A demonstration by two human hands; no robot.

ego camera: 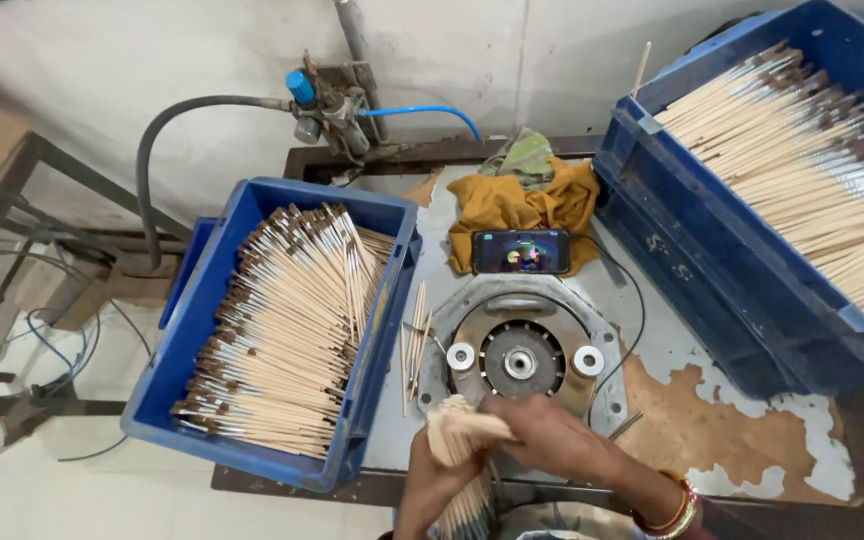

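My left hand (430,480) is closed around a bundle of thin wooden brushes (460,440) at the table's near edge, just below the round metal fixture (520,360); my right hand (552,435) wraps their tops. They look light, stiff, slippery as a bunch, so I grip mid-bundle, firmly
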